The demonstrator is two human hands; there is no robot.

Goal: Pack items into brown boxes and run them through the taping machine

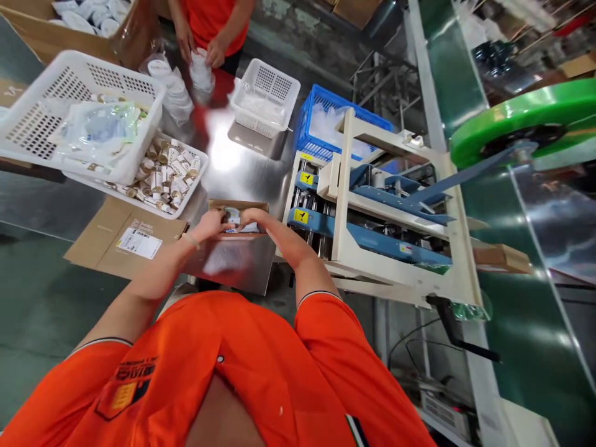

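Observation:
A small open cardboard box (pixel 238 203) sits near the front edge of the metal table, its back flap raised. Inside lies a white packet (pixel 234 216) with some blue and green print. My left hand (pixel 213 225) reaches in over the box's left end, thumb stretched toward the packet and the other fingers curled, partly hidden. From the right end, my right hand (pixel 254 217) bends down into the box, its fingers closed at the packet's right side. Both hands touch the packet; the box walls hide some fingertips.
Left are a white basket (pixel 28 124) of packets, a tray (pixel 198 177) of small bottles, and flattened cardboard (pixel 105 242). Behind stand a white basket (pixel 291 87) and blue crate (pixel 310 112). A co-worker's hands (pixel 215 53) hold white items. A taping machine (pixel 344 205) borders the right.

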